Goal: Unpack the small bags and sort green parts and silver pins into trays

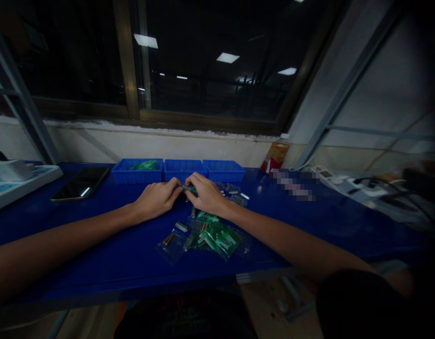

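Note:
My left hand (pixel 160 197) and my right hand (pixel 206 193) meet over the blue table, fingertips pinched together on a small clear plastic bag (pixel 184 187). What lies inside the bag is mostly hidden by my fingers. Below my right wrist is a heap of clear bags with green plastic pieces (pixel 217 235). Left of the heap, a flat bag (pixel 170 242) holds brass-coloured pins, and a short silvery metal piece (pixel 181 227) lies just above it. More small bags with metal parts (pixel 234 194) are spread behind my right hand.
Three blue bins stand along the wall; the left bin (pixel 137 176) has green pieces in it. A phone (pixel 80 183) and a white power strip (pixel 26 181) lie at left. On the right are a red-and-yellow packet (pixel 274 157) and another power strip with cables (pixel 365 190).

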`<state>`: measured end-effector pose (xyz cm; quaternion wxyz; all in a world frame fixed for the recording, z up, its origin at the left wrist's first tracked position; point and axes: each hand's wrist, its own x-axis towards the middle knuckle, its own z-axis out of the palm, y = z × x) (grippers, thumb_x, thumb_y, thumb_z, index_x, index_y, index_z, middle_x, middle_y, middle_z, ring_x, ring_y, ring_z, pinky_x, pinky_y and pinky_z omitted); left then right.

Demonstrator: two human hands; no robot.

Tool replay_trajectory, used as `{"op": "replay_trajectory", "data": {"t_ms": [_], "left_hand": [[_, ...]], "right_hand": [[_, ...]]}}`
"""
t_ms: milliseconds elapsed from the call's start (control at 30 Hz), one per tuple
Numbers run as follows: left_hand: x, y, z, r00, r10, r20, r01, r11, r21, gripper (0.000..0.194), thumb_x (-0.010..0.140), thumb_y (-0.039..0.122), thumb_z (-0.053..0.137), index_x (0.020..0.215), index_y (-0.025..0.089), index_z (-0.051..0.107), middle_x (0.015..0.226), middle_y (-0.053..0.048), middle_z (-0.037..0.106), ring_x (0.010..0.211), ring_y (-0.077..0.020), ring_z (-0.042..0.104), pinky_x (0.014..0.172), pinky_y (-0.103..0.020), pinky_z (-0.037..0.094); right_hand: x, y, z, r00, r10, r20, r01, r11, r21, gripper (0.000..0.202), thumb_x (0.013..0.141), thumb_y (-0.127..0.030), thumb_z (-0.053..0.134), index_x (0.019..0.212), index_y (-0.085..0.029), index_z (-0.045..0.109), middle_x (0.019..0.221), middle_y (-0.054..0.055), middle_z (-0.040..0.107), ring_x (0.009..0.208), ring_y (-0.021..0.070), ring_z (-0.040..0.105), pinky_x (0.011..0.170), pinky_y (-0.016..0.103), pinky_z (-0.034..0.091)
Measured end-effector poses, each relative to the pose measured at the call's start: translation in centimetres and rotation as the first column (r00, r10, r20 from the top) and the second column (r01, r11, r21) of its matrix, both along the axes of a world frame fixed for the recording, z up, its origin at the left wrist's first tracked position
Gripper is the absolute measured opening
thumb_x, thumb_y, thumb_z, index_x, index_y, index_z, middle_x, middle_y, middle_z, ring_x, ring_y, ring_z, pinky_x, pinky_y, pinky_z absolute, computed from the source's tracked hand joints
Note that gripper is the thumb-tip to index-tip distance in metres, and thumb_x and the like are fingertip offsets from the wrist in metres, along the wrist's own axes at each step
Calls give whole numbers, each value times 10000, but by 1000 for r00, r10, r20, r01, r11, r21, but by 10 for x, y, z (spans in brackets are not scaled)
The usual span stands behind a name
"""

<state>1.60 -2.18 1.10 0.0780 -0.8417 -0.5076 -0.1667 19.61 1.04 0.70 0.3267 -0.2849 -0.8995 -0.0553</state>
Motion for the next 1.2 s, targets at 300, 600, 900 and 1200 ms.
{"op": "replay_trajectory", "data": {"t_ms": [300, 600, 900, 1200], "left_hand": [[0, 0, -1, 1000, -10, 8, 10, 1000, -1, 295, 931, 356, 255, 1029, 169, 460, 812, -69, 659, 715, -217, 646, 615, -305, 451], [-1, 1, -1, 1000, 4, -3, -4, 1000, -8, 300, 929, 375, 248, 1037, 177, 446, 834, -70, 665, 734, -224, 651, 622, -307, 458], [0, 0, 0, 1000, -1, 25, 1, 1000, -1, 288, 921, 372, 267, 1077, 186, 423, 818, -57, 669, 727, -239, 656, 599, -316, 462], [-1, 1, -1, 1000, -3, 17, 3, 1000, -4, 291, 920, 353, 263, 1091, 185, 429, 859, -72, 672, 773, -253, 660, 633, -333, 474]], "right_hand": [[0, 0, 0, 1000, -4, 13, 4, 1000, -5, 84, 771, -168, 506, 842, -191, 467, 834, 31, 509, 792, 163, 484, 714, 280, 391], [0, 0, 0, 1000, -6, 16, 7, 1000, -17, 72, 776, -166, 503, 838, -189, 475, 826, 32, 516, 791, 164, 484, 718, 282, 390], [0, 1, -2, 999, -15, 30, 15, 1000, -1, 67, 843, -225, 471, 869, -171, 502, 839, 49, 542, 824, 165, 502, 745, 288, 396], [-1, -1, 0, 998, -29, 54, 27, 999, 31, 188, 902, -242, 379, 837, -153, 531, 810, 48, 548, 799, 153, 496, 756, 277, 381]]}}
